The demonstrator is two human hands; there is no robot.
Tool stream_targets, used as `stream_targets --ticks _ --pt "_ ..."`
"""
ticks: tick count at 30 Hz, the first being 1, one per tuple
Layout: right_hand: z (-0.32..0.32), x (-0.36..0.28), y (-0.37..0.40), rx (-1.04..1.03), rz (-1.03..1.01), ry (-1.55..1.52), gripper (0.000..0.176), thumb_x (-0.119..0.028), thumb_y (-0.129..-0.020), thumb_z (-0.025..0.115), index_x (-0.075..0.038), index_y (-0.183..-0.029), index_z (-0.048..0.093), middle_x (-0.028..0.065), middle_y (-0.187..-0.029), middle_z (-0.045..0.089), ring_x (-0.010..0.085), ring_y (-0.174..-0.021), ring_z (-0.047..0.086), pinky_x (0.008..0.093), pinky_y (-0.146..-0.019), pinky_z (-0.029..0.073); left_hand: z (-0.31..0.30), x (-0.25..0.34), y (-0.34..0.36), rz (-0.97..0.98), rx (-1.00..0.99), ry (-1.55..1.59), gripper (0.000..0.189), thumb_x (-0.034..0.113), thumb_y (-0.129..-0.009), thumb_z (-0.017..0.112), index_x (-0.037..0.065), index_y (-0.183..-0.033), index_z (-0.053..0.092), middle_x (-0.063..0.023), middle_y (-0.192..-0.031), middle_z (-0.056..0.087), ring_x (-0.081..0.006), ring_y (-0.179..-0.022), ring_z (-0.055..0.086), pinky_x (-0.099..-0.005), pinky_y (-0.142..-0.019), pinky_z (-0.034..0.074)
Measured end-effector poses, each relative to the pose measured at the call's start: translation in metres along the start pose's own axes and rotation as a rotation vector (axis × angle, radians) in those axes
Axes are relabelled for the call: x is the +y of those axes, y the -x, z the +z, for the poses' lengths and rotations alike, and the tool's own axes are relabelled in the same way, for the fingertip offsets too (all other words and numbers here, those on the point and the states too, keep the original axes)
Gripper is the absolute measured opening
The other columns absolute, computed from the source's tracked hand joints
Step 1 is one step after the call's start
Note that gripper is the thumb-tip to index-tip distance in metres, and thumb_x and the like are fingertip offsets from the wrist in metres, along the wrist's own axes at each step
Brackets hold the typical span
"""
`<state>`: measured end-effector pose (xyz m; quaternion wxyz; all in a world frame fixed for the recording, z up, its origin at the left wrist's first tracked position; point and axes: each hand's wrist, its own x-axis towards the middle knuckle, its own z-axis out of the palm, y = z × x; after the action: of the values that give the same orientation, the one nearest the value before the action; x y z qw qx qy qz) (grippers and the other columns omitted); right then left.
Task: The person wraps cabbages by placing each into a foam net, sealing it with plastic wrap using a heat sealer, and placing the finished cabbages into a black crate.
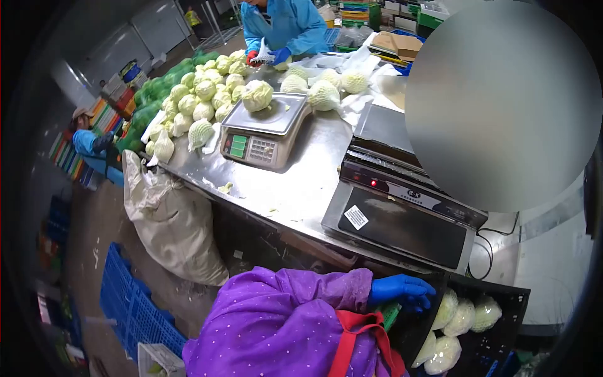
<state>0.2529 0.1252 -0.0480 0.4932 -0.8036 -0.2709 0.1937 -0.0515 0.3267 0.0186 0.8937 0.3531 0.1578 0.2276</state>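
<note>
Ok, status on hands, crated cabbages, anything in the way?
Blue-gloved left hand near black crate, grip unclear; right hand out of view. Wrapped cabbages sitting inside crate. Nothing seen lying over them.

Black crate (487,344) cut off at the lower edge, print on the white label (355,217) illegibly small.

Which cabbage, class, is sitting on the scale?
The bare one, the only cabbage on the metal tray of the scale. The piled cabbages are beside it on the table; wrapped ones lie in the black crate.
</note>
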Motion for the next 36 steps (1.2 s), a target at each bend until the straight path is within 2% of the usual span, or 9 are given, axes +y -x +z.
stream_targets --ticks 7,12,16,20,25,28,32,33,36 --pt "-0.025 -0.081 -0.052 -0.052 -0.081 0.08 0.047 -0.031 -0.09 0.052 0.001 -0.124 0.05 0.0185 -0.119 0.055 0.0271 -0.109 0.053 0.0405 -0.094 0.043 0.005 -0.011 -0.011 -0.032 0.04 -0.02 0.036 0.032 -0.092 0.053 0.007 -0.118 0.055 -0.0095 -0.104 0.064 -0.0172 -0.089 0.062 -0.0304 -0.083 0.048" --pt "-0.037 -0.142 -0.088 -0.179 -0.168 0.069 0.042 -0.027 -0.091 0.051 0.002 -0.121 0.052 0.0177 -0.116 0.057 0.0268 -0.107 0.055 0.0396 -0.093 0.044 -0.003 -0.015 -0.007 -0.035 0.014 -0.018 0.039 0.025 -0.096 0.046 0.005 -0.13 0.047 -0.0107 -0.115 0.061 -0.0185 -0.104 0.059 -0.0312 -0.09 0.046" --pt "-0.007 -0.175 -0.101 -0.355 -0.201 0.077 0.038 -0.024 -0.092 0.05 0.002 -0.119 0.055 0.0171 -0.114 0.059 0.0265 -0.105 0.056 0.0389 -0.092 0.045 -0.019 -0.001 0.013 0.042 0.007 0.03 0.042 0.024 -0.096 0.047 0.004 -0.133 0.043 -0.0113 -0.118 0.06 -0.0188 -0.108 0.057 -0.03 -0.092 0.044" --pt "0.051 -0.23 -0.079 -0.451 -0.323 0.346 0.031 -0.017 -0.093 0.049 0.006 -0.111 0.059 0.0184 -0.106 0.063 0.0257 -0.097 0.061 0.0347 -0.087 0.047 -0.062 0.06 0.046 0.183 0.065 -0.059 0.045 0.028 -0.097 0.044 0.001 -0.132 0.042 -0.012 -0.117 0.06 -0.0196 -0.108 0.057 -0.0303 -0.092 0.044" --pt "0.106 -0.253 -0.072 -0.475 -0.217 0.151 0.034 -0.017 -0.093 0.047 0.007 -0.115 0.056 0.0174 -0.105 0.063 0.0241 -0.096 0.061 0.0343 -0.088 0.046 -0.17 0.19 0.097 0.591 0.558 -0.168 0.046 0.03 -0.093 0.05 0.002 -0.129 0.045 -0.0115 -0.113 0.061 -0.0192 -0.106 0.058 -0.0306 -0.093 0.042" --pt "0.143 -0.266 -0.077 -0.5 -0.245 0.264 0.034 -0.018 -0.094 0.047 0.007 -0.115 0.055 0.0167 -0.104 0.064 0.023 -0.096 0.061 0.033 -0.088 0.046 -0.309 0.254 0.099 0.754 0.943 -0.508 0.048 0.024 -0.089 0.057 0.001 -0.129 0.045 -0.0149 -0.119 0.057 -0.0216 -0.112 0.054 -0.0327 -0.097 0.04" --pt "0.203 -0.31 -0.053 -0.545 -0.438 0.501 0.027 -0.015 -0.094 0.05 0.004 -0.111 0.06 0.0121 -0.101 0.065 0.0186 -0.093 0.061 0.0295 -0.085 0.046 -0.44 0.339 0.074 0.603 1.379 -1.232 0.073 0.033 -0.077 0.069 0.003 -0.135 0.036 -0.0214 -0.134 0.042 -0.033 -0.124 0.041 -0.0414 -0.104 0.033" --pt "0.207 -0.293 -0.059 -0.523 -0.324 0.408 0.024 -0.013 -0.093 0.051 0.002 -0.109 0.062 0.0094 -0.097 0.065 0.0166 -0.088 0.061 0.0288 -0.083 0.047 -0.461 0.359 0.066 0.534 1.436 -1.407 0.079 0.036 -0.075 0.071 0.004 -0.136 0.034 -0.0227 -0.136 0.038 -0.0355 -0.126 0.038 -0.043 -0.105 0.031" --pt "0.227 -0.311 -0.04 -0.521 -0.348 0.47 0.024 -0.013 -0.093 0.051 0.002 -0.109 0.062 0.0094 -0.098 0.066 0.0157 -0.087 0.061 0.0282 -0.083 0.047 -0.525 0.416 0.042 0.174 1.574 -1.454 0.085 0.048 -0.075 0.066 0.007 -0.14 0.029 -0.0251 -0.142 0.029 -0.041 -0.132 0.028 -0.0445 -0.108 0.027"
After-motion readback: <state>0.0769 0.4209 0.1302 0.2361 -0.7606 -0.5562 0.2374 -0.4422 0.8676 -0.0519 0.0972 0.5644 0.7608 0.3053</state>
